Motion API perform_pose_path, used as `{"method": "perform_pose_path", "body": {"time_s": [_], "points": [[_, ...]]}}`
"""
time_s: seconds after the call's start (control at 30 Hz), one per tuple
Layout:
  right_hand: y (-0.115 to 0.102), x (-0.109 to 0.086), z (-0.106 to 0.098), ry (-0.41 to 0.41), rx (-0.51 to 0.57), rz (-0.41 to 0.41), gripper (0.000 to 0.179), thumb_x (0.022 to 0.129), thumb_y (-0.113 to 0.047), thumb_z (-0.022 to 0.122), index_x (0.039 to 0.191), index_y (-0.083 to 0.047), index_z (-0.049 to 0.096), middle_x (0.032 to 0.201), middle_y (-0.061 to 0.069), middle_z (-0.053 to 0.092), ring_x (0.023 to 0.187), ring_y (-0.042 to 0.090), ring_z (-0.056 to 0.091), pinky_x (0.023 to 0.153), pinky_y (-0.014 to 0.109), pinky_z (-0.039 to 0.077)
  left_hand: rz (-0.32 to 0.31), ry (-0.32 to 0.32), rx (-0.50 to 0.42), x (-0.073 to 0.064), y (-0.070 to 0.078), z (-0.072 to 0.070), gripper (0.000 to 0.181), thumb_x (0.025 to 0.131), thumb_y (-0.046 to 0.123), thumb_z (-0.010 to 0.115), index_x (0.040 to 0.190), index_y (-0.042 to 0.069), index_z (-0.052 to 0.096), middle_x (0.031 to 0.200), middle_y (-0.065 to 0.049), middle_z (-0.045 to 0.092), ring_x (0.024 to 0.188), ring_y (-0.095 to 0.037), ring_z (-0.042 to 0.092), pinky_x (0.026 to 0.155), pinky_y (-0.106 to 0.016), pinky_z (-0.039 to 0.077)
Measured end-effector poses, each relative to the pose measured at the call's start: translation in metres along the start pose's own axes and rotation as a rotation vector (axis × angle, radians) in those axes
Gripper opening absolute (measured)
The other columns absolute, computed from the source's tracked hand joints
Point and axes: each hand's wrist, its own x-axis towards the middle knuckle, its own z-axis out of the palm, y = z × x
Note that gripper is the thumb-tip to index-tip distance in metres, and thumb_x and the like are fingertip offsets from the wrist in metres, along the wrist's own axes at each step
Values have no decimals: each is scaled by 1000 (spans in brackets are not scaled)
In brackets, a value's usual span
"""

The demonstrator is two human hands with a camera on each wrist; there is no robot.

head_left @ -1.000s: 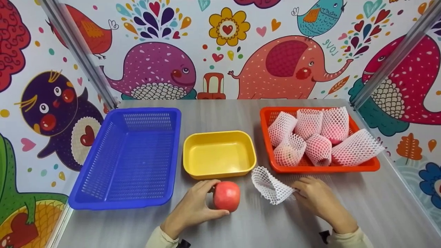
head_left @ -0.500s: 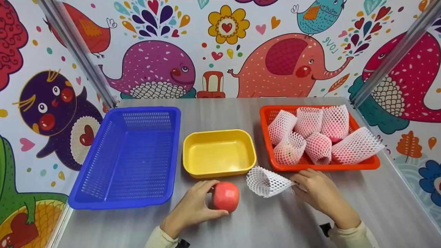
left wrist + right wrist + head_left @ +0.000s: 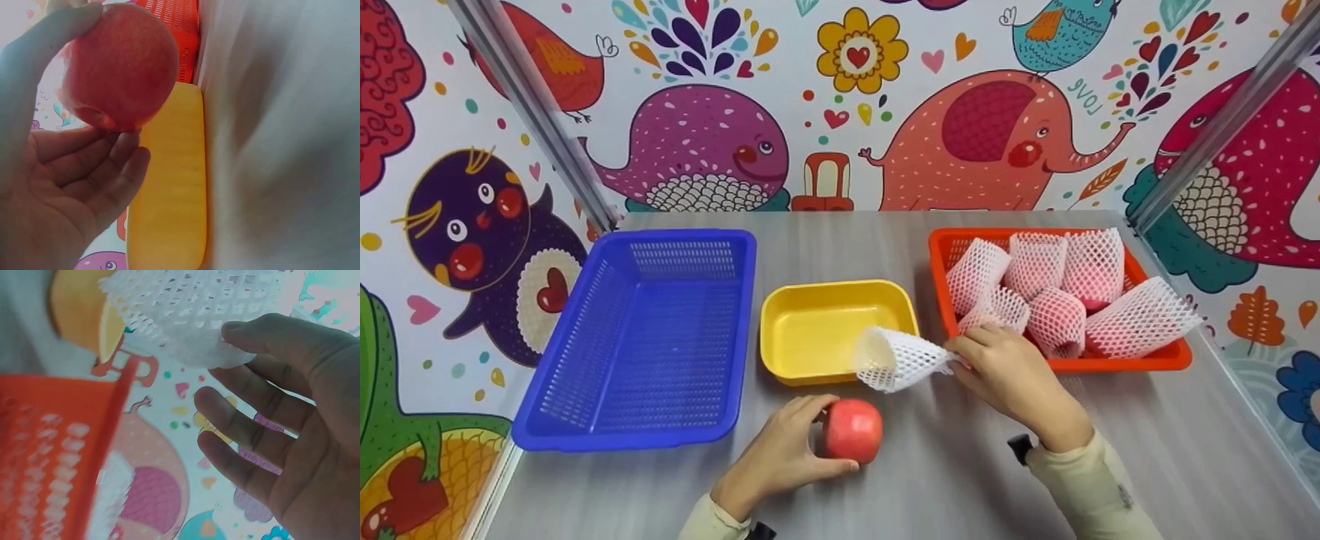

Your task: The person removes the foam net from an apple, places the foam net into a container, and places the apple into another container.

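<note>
A bare red apple is held in my left hand, thumb on one side and fingers on the other, just in front of the yellow tray. The left wrist view shows the apple between thumb and fingertips. My right hand pinches one end of a white foam net sleeve, whose wide open end hangs over the front right of the yellow tray. In the right wrist view, thumb and forefinger grip the net while the other fingers stay loosely bent.
An orange-red basket at right holds several net-wrapped fruits; my right hand passes over its front left corner. The blue basket stands at left. A patterned wall closes off the back of the table.
My right hand has moved up and left, carrying the foam net from the table beside the apple to over the yellow tray's edge. The left hand and apple have stayed in place.
</note>
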Motion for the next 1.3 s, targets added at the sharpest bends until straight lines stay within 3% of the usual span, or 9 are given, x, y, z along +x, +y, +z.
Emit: {"method": "perform_pose_path", "body": {"time_s": [0.2,0.43,0.7,1.03,1.3], "points": [[-5,28,14,-29,-40,2,21,79,-15,86,97,-11,76,87,4,70,78,23,60,71,36,54,-17,-25,-9,0,1,1,77,72,57,85,128,9,61,119,-1,65,104,-17,60,87,-39,52],[-4,45,33,-27,-74,-21,11,83,-13,77,93,-11,73,83,5,66,74,25,58,66,37,52,-28,-35,-6,-2,1,3,77,71,57,85,127,10,62,118,-1,64,105,-17,61,88,-40,52],[-4,60,32,-21,-37,-18,8,86,-10,75,92,-8,70,83,7,65,75,26,56,67,38,50,-28,-33,-12,-2,2,3,77,72,57,84,127,9,62,118,-1,64,106,-15,60,89,-39,52],[-7,60,37,-141,-71,9,23,84,-21,80,100,-8,72,91,7,68,80,26,58,70,39,51,-25,-26,-16,-2,1,2,75,72,58,84,127,12,62,117,1,64,106,-14,60,89,-38,52],[-5,59,36,-106,-63,-13,22,82,-19,81,98,-7,73,88,6,67,80,26,59,71,39,52,-38,-27,-21,-3,0,0,75,72,58,84,127,12,62,117,2,65,104,-15,60,88,-38,52]]}}
